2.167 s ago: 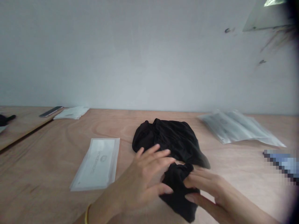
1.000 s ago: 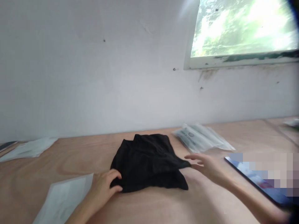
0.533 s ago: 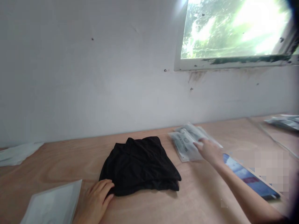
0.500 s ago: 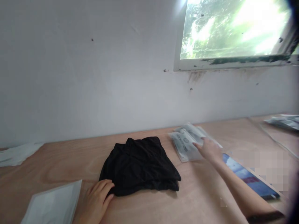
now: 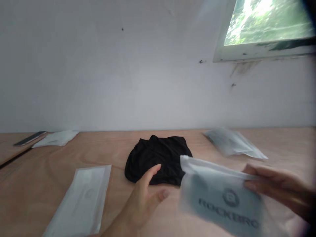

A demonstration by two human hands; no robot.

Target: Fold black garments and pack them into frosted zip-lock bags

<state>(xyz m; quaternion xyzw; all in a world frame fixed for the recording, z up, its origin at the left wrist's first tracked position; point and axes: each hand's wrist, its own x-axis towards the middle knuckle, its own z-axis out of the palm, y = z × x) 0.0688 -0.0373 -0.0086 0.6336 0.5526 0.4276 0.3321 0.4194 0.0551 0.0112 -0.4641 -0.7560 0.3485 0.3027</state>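
Observation:
My right hand (image 5: 278, 186) pinches the top edge of a frosted plastic bag (image 5: 222, 200) printed "ROCKBROS", raised over the table at the lower right. Something dark grey shows through the bag. My left hand (image 5: 145, 200) is in front of the black folded cloth (image 5: 158, 158), thumb and fingers apart, holding nothing. The cloth lies on the wooden table, its right part partly covered by the raised bag. A flat white plastic bag (image 5: 81, 197) lies left of my left hand.
More clear bags (image 5: 232, 141) lie at the back right near the wall. White sheets (image 5: 56, 138) and a dark flat object (image 5: 29, 138) are at the back left, close to a dark gap in the table (image 5: 118, 138). A window is at the upper right.
My right hand has picked up a printed bag from the back right and brought it nearer. My left hand has left the cloth's edge. The view has turned left.

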